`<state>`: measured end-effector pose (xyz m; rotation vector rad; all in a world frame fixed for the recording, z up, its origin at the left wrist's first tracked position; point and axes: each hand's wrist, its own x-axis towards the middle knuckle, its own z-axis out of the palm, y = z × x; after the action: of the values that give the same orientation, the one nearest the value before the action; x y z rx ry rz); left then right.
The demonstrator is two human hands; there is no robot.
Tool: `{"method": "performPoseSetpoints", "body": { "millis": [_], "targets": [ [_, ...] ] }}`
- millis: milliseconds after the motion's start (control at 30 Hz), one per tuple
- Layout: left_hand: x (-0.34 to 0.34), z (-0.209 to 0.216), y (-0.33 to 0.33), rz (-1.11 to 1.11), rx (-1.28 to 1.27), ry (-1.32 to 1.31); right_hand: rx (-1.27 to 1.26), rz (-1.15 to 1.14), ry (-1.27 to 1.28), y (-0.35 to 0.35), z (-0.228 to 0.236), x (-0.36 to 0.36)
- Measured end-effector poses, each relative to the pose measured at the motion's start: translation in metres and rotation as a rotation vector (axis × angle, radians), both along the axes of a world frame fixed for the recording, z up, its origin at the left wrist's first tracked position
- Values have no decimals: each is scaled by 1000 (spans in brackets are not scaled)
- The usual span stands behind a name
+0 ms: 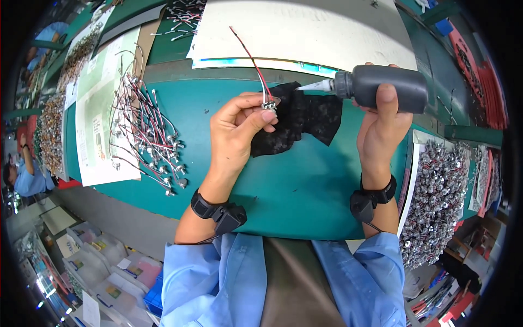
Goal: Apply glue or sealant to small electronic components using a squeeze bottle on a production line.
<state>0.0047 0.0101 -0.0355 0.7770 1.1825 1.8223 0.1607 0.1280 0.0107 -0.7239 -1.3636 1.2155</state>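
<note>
My left hand (237, 128) pinches a small silver electronic component (269, 105) between thumb and fingers. Red, white and black wires (253, 61) rise from it toward the upper left. In my right hand (381, 131) is a dark grey squeeze bottle (395, 87), tipped on its side with the fingers wrapped round it. Its pale nozzle (317, 86) points left toward the component, with a gap between them. Beneath the nozzle and beside my left hand, a crumpled black cloth (321, 117) lies on the green mat (294, 191).
Left on the mat, a loose pile of wired components (150, 131) partly covers a printed sheet (92, 120). A tray heaped with similar components (433, 201) stands at the right. White board (305, 32) covers the back. Plastic bins (103, 267) sit below left; another person (32, 174) is far left.
</note>
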Motion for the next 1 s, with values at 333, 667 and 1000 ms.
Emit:
{"method": "performPoseSetpoints", "body": {
  "millis": [333,667,1000],
  "targets": [
    [-9,-1,-1,-39,83,-181,-166,-77,204,20,12,9],
    [-69,48,18,353,55,35,-219,-151,388,36,30,34],
    [-140,61,253,474,-582,1238,-238,-206,493,57,39,50]
  ]
}}
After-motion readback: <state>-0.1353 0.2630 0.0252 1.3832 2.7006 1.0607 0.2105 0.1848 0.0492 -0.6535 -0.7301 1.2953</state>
